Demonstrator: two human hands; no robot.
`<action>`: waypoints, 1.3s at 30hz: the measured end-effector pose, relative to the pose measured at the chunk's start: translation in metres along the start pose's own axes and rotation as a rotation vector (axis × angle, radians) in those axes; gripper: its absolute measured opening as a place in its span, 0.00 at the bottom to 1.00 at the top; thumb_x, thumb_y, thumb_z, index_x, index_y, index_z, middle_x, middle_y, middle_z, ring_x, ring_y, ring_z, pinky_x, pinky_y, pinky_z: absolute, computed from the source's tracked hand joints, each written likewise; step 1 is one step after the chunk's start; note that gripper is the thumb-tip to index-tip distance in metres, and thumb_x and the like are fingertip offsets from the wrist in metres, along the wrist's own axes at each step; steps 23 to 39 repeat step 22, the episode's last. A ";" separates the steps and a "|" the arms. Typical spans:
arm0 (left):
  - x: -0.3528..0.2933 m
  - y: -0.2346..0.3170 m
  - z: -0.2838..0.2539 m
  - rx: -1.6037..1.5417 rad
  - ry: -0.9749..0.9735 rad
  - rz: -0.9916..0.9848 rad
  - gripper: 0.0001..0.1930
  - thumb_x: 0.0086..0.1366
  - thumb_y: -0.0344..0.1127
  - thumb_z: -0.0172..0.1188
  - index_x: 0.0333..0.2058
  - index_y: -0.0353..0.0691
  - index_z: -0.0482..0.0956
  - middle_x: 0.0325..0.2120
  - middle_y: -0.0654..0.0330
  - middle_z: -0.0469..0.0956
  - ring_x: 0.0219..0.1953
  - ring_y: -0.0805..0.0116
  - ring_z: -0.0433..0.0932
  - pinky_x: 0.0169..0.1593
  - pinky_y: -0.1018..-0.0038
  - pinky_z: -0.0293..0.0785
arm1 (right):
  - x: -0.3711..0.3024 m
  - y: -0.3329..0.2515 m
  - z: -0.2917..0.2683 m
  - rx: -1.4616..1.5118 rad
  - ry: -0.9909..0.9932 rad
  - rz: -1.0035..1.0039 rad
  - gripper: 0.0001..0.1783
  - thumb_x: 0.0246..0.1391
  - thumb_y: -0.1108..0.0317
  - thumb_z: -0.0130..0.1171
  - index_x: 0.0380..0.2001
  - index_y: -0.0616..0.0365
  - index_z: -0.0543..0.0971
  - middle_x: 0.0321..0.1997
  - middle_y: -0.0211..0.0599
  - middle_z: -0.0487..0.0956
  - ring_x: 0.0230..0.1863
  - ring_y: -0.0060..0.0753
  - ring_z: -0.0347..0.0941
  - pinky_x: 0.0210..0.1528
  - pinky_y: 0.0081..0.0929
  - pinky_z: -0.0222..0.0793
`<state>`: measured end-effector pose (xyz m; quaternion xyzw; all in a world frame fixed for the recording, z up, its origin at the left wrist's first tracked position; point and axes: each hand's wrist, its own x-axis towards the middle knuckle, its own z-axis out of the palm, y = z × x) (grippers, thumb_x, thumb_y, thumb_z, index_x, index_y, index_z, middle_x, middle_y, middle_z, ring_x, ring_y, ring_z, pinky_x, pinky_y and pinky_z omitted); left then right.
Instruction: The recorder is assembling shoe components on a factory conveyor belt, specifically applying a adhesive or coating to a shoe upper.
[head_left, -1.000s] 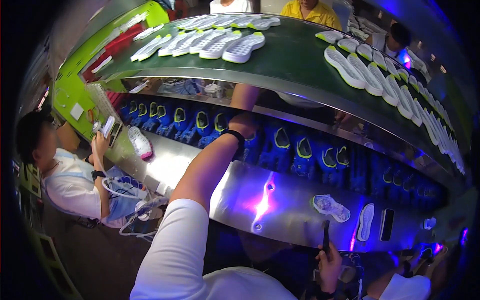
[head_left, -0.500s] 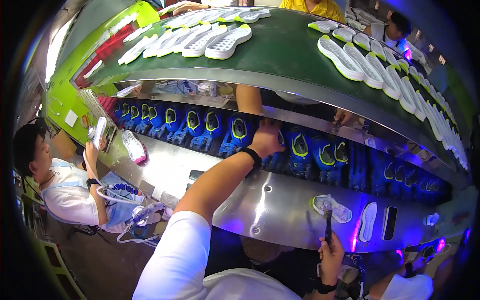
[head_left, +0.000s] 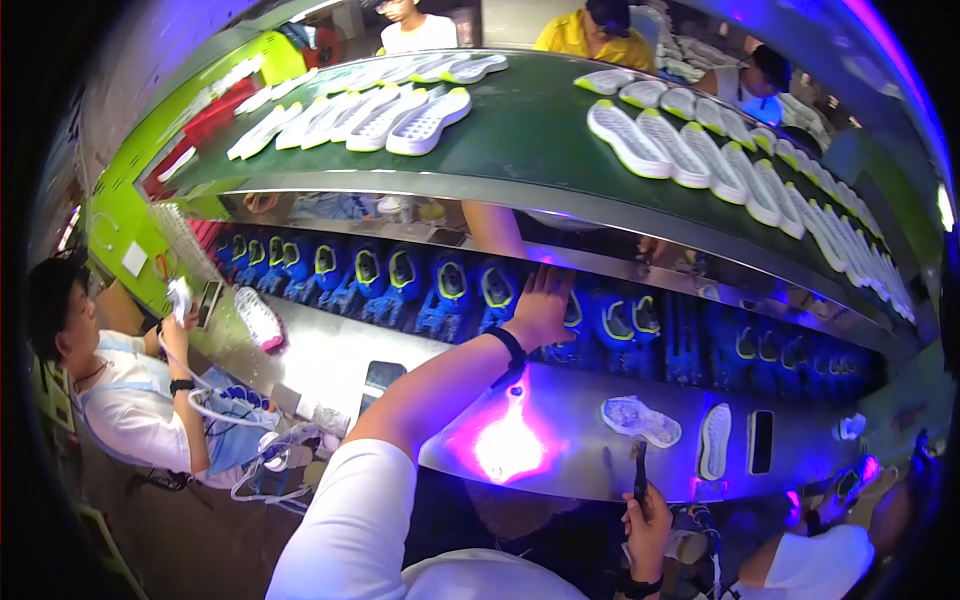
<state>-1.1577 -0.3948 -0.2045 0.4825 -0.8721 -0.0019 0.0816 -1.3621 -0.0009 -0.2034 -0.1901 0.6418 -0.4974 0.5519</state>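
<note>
My left hand [head_left: 543, 308] reaches across the bench to the row of blue shoe uppers [head_left: 450, 281] with yellow-green collars. Its fingers are stretched out over one blue shoe [head_left: 571, 318], partly covering it. Whether they grip it, I cannot see. Nearer to me, my right hand [head_left: 649, 528] is closed round the dark handle of a brush [head_left: 640, 474], whose tip points at a white shoe sole [head_left: 643, 421] lying on the metal bench. The tip is apart from that sole. A second white sole [head_left: 714, 441] lies to its right.
A phone [head_left: 760, 442] lies on the bench's right and a dark flat device [head_left: 382, 378] left of my forearm. A metal-edged green belt [head_left: 510, 130] bearing white soles runs above the uppers. A co-worker [head_left: 140, 380] sits at left; others sit beyond the belt and at lower right.
My left hand has shifted right along the row, uncovering one blue shoe. The brush has drawn back from the sole toward me. Bright pinkish glare now shows on the bench.
</note>
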 end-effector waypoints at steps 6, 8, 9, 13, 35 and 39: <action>0.010 -0.008 0.043 -0.082 -0.159 -0.095 0.46 0.36 0.45 0.79 0.57 0.37 0.74 0.61 0.35 0.68 0.60 0.29 0.69 0.51 0.51 0.81 | -0.019 -0.014 -0.016 0.037 0.007 -0.040 0.22 0.65 0.76 0.59 0.62 0.64 0.74 0.43 0.34 0.84 0.28 0.16 0.73 0.23 0.14 0.66; 0.002 0.014 0.000 -0.065 -0.243 -0.029 0.48 0.36 0.45 0.78 0.59 0.37 0.73 0.57 0.35 0.70 0.57 0.31 0.69 0.61 0.49 0.73 | -0.023 0.000 -0.021 0.078 0.018 -0.050 0.22 0.65 0.77 0.58 0.61 0.64 0.74 0.44 0.34 0.84 0.28 0.16 0.74 0.23 0.14 0.67; -0.017 0.031 -0.031 -0.124 -0.288 -0.097 0.48 0.38 0.43 0.78 0.61 0.37 0.71 0.58 0.37 0.68 0.58 0.32 0.68 0.65 0.48 0.70 | -0.025 0.002 -0.023 0.103 0.034 -0.058 0.21 0.65 0.76 0.59 0.60 0.64 0.76 0.41 0.32 0.84 0.27 0.15 0.72 0.24 0.14 0.66; -0.121 0.045 -0.104 -0.288 -0.465 0.348 0.45 0.38 0.41 0.77 0.60 0.43 0.72 0.60 0.41 0.65 0.62 0.36 0.68 0.63 0.50 0.72 | -0.018 0.017 -0.029 0.111 0.019 -0.019 0.20 0.64 0.76 0.60 0.59 0.64 0.78 0.39 0.31 0.83 0.27 0.15 0.72 0.24 0.15 0.67; -0.242 0.128 -0.071 0.679 -0.311 0.636 0.44 0.53 0.55 0.70 0.63 0.32 0.70 0.43 0.50 0.78 0.46 0.54 0.78 0.50 0.53 0.76 | -0.012 0.004 -0.020 0.058 -0.036 -0.204 0.20 0.64 0.71 0.64 0.58 0.62 0.80 0.41 0.29 0.83 0.38 0.17 0.76 0.43 0.17 0.73; -0.242 0.128 -0.071 0.679 -0.311 0.636 0.44 0.53 0.55 0.70 0.63 0.32 0.70 0.43 0.50 0.78 0.46 0.54 0.78 0.50 0.53 0.76 | -0.012 0.004 -0.020 0.058 -0.036 -0.204 0.20 0.64 0.71 0.64 0.58 0.62 0.80 0.41 0.29 0.83 0.38 0.17 0.76 0.43 0.17 0.73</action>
